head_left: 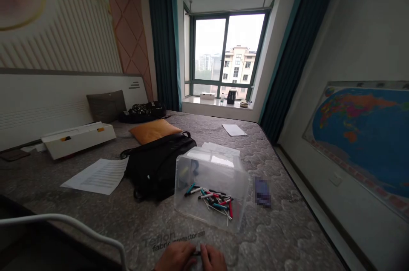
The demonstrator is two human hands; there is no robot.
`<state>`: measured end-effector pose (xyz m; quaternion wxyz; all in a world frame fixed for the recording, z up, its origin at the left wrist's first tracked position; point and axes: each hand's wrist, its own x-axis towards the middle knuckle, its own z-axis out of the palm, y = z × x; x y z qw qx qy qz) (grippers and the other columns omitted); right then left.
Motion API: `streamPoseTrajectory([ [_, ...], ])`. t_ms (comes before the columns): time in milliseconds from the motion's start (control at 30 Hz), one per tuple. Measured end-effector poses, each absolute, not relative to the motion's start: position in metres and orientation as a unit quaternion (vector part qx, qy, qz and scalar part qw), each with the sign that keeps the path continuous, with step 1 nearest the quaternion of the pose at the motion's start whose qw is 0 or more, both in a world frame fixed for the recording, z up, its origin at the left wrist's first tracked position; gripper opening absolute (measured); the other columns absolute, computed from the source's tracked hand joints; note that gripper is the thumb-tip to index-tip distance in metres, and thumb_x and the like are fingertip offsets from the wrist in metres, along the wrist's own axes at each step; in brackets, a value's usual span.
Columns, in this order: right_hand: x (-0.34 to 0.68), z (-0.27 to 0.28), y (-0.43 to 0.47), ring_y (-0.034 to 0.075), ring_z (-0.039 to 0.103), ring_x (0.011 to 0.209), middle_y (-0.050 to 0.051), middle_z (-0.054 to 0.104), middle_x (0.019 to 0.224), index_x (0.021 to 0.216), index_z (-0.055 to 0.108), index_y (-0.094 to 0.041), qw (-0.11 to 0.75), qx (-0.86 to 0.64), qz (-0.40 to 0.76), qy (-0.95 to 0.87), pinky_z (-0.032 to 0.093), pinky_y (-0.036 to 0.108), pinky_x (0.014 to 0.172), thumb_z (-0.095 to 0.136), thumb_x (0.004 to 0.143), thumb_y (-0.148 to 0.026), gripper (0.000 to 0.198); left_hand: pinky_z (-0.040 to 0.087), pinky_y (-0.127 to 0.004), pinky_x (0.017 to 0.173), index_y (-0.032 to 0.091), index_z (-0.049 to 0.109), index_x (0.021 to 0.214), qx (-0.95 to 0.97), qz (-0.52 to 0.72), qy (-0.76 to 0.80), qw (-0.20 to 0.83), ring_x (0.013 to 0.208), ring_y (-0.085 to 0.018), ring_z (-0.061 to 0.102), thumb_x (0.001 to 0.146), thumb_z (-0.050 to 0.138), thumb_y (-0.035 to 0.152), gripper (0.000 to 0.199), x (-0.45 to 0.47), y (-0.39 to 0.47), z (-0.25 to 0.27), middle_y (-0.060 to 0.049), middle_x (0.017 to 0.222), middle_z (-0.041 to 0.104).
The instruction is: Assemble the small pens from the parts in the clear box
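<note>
Nearby, left hand (177, 257) and right hand (213, 258): fingertips closed together on a small dark piece (197, 253), mostly hidden, over the near part of the mattress (271, 232).
Clear box (181, 196): on the mattress just beyond the hands, loose pens (219, 206) in red, blue, white and black lying inside.
Blurred item (262, 192): between box and the mattress's right edge.
Black bag (159, 164): just left of the box.
Orange cushion (155, 129): behind the bag.
White sheet (234, 129): near the mattress's far right corner.
</note>
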<state>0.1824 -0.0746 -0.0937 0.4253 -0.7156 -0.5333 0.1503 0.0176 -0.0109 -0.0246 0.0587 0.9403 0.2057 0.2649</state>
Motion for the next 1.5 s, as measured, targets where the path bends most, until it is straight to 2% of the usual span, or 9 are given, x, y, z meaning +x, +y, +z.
streamPoseTrajectory([
  [233,0.186,-0.074,-0.084,0.02,0.062,0.063,0.006,0.068,0.065,0.066,0.064,-0.022,0.423,-0.697,0.196,-0.545,0.036,0.027,0.06,0.022,0.093,-0.074,0.072,0.047,-0.026,0.06,0.023,0.054,0.081,0.936,0.247,0.237,0.078,0.064,-0.017,0.066,0.1,0.037,0.036,0.028,0.018,-0.015,-0.021,0.001,0.072,0.067],
  [400,0.186,-0.047,-0.092,0.019,0.062,0.068,0.003,0.067,0.07,0.073,0.063,-0.02,0.429,-0.682,0.255,-0.535,0.038,0.026,0.064,0.033,0.094,-0.069,0.061,0.047,-0.026,0.062,0.023,0.055,0.081,0.935,0.23,0.253,0.097,0.066,-0.017,0.066,0.1,0.036,0.033,0.029,0.017,-0.017,-0.016,0.0,0.074,0.067],
  [567,0.185,-0.03,-0.092,0.019,0.059,0.065,0.003,0.064,0.065,0.067,0.062,-0.02,0.424,-0.69,0.291,-0.509,0.036,0.026,0.062,0.031,0.097,-0.065,0.062,0.047,-0.027,0.063,0.023,0.055,0.081,0.936,0.216,0.258,0.102,0.068,-0.017,0.066,0.101,0.034,0.033,0.031,0.017,-0.018,-0.013,0.0,0.075,0.067],
  [700,0.184,-0.03,-0.092,0.021,0.06,0.069,0.006,0.066,0.069,0.067,0.063,-0.021,0.416,-0.696,0.283,-0.513,0.038,0.027,0.066,0.03,0.097,-0.064,0.062,0.046,-0.028,0.063,0.023,0.054,0.082,0.939,0.209,0.256,0.098,0.069,-0.017,0.066,0.101,0.034,0.032,0.029,0.016,-0.019,-0.01,0.001,0.076,0.067],
  [933,0.19,-0.018,-0.096,0.019,0.062,0.075,0.002,0.067,0.078,0.087,0.063,-0.021,0.441,-0.667,0.327,-0.503,0.042,0.025,0.07,0.041,0.095,-0.063,0.049,0.046,-0.028,0.065,0.024,0.052,0.084,0.937,0.196,0.272,0.103,0.071,-0.017,0.066,0.101,0.037,0.031,0.023,0.016,-0.02,-0.01,0.002,0.078,0.066],
  [1133,0.187,-0.021,-0.095,0.022,0.062,0.076,0.007,0.068,0.076,0.075,0.065,-0.02,0.416,-0.681,0.304,-0.52,0.041,0.029,0.071,0.028,0.098,-0.063,0.061,0.044,-0.029,0.065,0.023,0.053,0.084,0.938,0.199,0.268,0.095,0.071,-0.016,0.066,0.102,0.034,0.031,0.027,0.017,-0.02,-0.008,0.002,0.078,0.066],
  [1367,0.189,-0.017,-0.096,0.018,0.059,0.068,0.001,0.063,0.068,0.082,0.062,-0.021,0.423,-0.674,0.314,-0.518,0.04,0.025,0.064,0.037,0.095,-0.064,0.051,0.045,-0.029,0.066,0.023,0.054,0.085,0.935,0.197,0.275,0.105,0.072,-0.016,0.065,0.102,0.033,0.032,0.029,0.017,-0.021,-0.005,0.001,0.079,0.066],
  [1500,0.189,-0.019,-0.095,0.019,0.06,0.072,0.004,0.066,0.072,0.072,0.06,-0.021,0.398,-0.681,0.302,-0.535,0.04,0.026,0.068,0.034,0.097,-0.062,0.055,0.047,-0.029,0.065,0.023,0.053,0.085,0.937,0.193,0.272,0.102,0.071,-0.018,0.067,0.102,0.032,0.031,0.028,0.017,-0.02,-0.006,0.0,0.079,0.067],
])
